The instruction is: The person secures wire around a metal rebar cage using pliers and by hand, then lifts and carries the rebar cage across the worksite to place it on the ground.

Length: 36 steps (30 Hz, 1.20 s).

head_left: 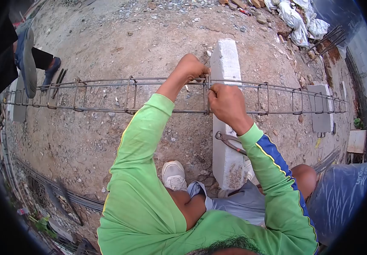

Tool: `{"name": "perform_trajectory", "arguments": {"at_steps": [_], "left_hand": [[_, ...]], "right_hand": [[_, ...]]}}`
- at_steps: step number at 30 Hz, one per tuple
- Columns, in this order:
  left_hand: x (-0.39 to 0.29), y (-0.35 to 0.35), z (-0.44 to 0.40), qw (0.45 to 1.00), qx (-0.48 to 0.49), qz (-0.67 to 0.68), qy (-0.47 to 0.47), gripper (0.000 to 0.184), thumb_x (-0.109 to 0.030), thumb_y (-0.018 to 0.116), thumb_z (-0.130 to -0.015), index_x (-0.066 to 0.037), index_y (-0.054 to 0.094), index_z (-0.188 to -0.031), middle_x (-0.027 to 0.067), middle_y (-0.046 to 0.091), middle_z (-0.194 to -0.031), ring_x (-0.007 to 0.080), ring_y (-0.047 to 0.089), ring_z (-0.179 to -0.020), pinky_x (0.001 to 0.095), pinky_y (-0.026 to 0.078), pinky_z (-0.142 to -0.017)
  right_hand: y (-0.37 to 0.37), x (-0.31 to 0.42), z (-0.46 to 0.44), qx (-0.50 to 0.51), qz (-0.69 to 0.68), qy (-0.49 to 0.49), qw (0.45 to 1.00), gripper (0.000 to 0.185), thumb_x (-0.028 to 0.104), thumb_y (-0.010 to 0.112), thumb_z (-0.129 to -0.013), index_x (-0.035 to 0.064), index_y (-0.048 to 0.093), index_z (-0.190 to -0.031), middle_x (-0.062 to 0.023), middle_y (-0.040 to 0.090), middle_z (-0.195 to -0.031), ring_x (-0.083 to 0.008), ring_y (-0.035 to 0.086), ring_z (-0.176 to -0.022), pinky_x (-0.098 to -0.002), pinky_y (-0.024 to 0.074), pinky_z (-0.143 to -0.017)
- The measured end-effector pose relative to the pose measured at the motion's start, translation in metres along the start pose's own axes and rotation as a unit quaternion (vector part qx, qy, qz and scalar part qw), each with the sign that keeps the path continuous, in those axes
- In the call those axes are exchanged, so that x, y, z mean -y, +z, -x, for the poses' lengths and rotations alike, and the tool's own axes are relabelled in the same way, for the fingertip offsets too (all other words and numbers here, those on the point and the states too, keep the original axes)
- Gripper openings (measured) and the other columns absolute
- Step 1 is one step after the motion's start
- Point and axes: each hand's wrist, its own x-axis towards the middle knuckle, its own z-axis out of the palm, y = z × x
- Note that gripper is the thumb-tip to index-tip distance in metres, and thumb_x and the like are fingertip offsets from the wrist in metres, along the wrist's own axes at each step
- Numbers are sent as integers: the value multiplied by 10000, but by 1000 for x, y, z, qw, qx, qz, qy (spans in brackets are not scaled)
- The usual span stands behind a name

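Observation:
A long rebar cage (170, 111) of thin steel bars and square stirrups runs across the view, resting over light concrete blocks. My left hand (190, 68) is closed at the cage's far top bar, its fingertips on a stirrup (206, 98). Close beside it, my right hand (228, 104) is closed in a fist against the same stirrup, above the middle block (227, 57). What its fingers pinch is hidden. A pair of pincers (230, 142) lies on this block below my right wrist, partly covered by my sleeve.
Another person's shoe (27, 63) is at the left end of the cage, near dark-handled pliers (58, 80). Another block (321, 108) supports the right end. Bundled rebar (79, 199) lies lower left. White sacks (296, 21) and rubble are upper right, a blue plastic bag (340, 199) lower right.

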Motion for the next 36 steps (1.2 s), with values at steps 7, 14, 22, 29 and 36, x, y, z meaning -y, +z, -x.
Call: {"name": "perform_trajectory", "arguments": {"at_steps": [7,14,22,29,36], "left_hand": [[19,-1,1,992,-8,83,97,191,-104,781,-837,68,700,-810,96,694,-738,142,637,-647,287,526,-627],[21,0,5,991,-31,25,125,178,-99,763,-848,66,701,-868,96,705,-795,131,642,-701,280,518,-647],[18,-3,3,989,-1,8,145,110,-6,738,-744,29,705,-843,80,697,-777,150,634,-716,304,518,-681],[14,-7,9,988,11,18,155,150,-64,750,-685,24,702,-797,73,680,-749,149,613,-693,312,490,-642],[9,3,13,984,-58,-71,153,159,-96,730,-666,-13,721,-800,148,701,-779,247,673,-740,359,528,-695]], "right_hand": [[-39,-12,-67,2,127,-98,987,215,250,613,-862,80,720,-785,-205,674,-714,-403,675,-704,-508,537,-659],[-24,-37,-123,193,215,-89,953,266,396,772,-810,146,776,-901,-86,745,-863,-284,708,-905,-431,547,-782],[-9,-4,-152,424,341,34,838,307,308,819,-752,88,773,-962,-136,740,-987,-302,711,-951,-400,574,-805],[2,-49,-134,382,231,-63,892,229,218,714,-790,123,773,-989,-142,734,-984,-341,699,-903,-435,538,-771],[-26,-11,-26,124,-46,94,987,202,205,684,-842,110,738,-1011,-94,708,-1054,-301,632,-1007,-485,436,-898]]}}
